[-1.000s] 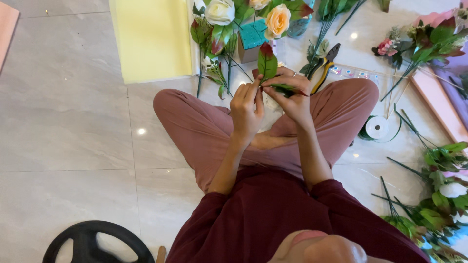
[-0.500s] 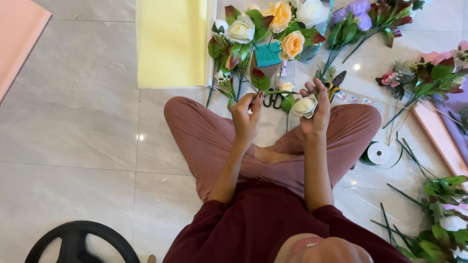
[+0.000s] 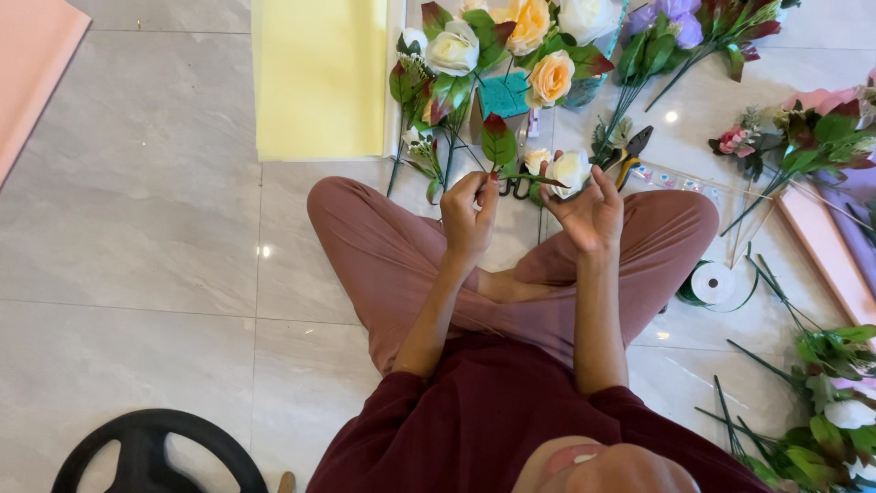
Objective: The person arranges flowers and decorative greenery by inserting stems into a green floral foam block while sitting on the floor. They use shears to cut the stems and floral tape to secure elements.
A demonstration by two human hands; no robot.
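Note:
I sit cross-legged on a tiled floor with both hands raised over my knees. My left hand [image 3: 469, 212] pinches the thin stem of an artificial flower sprig, whose green-and-red leaf [image 3: 498, 141] stands above my fingers. My right hand [image 3: 591, 208] cups the sprig's white rose head [image 3: 570, 170] at the other end, fingers curled around it. The stem runs roughly level between the two hands.
White and orange artificial roses [image 3: 511, 41] lie ahead on the floor beside a yellow paper sheet [image 3: 319, 78]. Pliers [image 3: 628, 151] and a white ribbon roll [image 3: 713, 283] lie to the right, with more flower stems [image 3: 821, 402]. Pink paper [image 3: 27, 64] lies far left, and a black ring [image 3: 146, 452] is near left.
My hands have drawn apart. A second ago they were close together on the leaf stem; now the right hand holds a white rose head out to the right.

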